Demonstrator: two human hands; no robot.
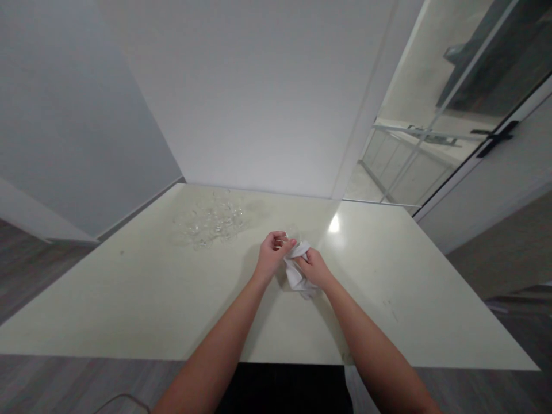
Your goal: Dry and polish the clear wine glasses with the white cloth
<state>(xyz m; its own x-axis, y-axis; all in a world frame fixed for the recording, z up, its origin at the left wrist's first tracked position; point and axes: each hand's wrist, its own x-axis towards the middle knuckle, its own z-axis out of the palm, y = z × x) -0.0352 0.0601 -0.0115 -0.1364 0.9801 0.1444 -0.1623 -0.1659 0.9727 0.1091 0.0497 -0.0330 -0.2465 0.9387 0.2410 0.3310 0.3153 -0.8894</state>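
I see a pale desk with a cluster of clear glasses at its far left. Over mid-desk, my left hand grips a small glass; my right hand clutches a white cloth against it.

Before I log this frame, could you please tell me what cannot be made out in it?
- Glass, head view: clear, mostly hidden by the left hand; shape unclear.
- Cloth: partly covered by the right hand.
- Cluster of glasses on the table: transparent, too small to count.
- Elbows: cut off by the bottom edge.
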